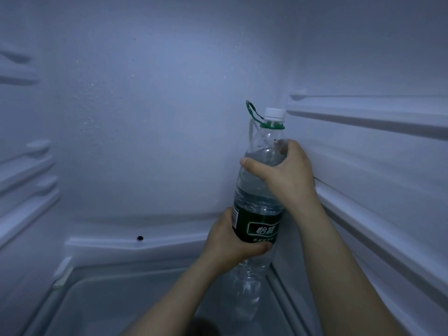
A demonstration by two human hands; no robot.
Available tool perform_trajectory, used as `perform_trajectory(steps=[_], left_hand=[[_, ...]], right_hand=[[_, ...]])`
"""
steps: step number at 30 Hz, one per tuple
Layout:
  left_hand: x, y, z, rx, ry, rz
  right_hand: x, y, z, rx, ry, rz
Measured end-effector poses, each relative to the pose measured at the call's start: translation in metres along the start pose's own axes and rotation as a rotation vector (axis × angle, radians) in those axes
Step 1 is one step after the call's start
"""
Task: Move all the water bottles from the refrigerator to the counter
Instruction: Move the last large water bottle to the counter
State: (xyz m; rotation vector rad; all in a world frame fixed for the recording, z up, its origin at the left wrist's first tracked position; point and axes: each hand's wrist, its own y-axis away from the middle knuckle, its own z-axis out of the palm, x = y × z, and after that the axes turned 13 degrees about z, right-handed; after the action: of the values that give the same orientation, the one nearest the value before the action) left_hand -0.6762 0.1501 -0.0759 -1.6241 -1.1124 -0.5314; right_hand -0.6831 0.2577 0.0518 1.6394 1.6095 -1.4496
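Note:
A tall clear water bottle with a white cap, a green carry loop at its neck and a dark green label stands near the back right corner inside the refrigerator. My right hand grips its upper body just below the shoulder. My left hand wraps around the label from the left, lower down. The bottle's base sits at the glass shelf, partly hidden behind my left forearm.
A glass shelf forms the floor of the compartment. Ribbed shelf rails run along the left wall and the right wall. A small dark drain hole sits low on the back wall.

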Motion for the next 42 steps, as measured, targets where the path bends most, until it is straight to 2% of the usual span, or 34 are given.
perform_trajectory(steps=[23,32,42], left_hand=[[0.064,0.132,-0.040,0.112,-0.018,-0.060],[0.081,0.173,-0.044,0.147,-0.078,-0.093],[0.092,0.192,-0.056,0.031,-0.059,-0.100]], right_hand=[[-0.032,0.134,-0.038,-0.243,-0.223,0.026],[-0.039,0.173,-0.054,-0.245,-0.232,-0.013],[-0.050,0.209,-0.066,-0.174,-0.214,0.021]])
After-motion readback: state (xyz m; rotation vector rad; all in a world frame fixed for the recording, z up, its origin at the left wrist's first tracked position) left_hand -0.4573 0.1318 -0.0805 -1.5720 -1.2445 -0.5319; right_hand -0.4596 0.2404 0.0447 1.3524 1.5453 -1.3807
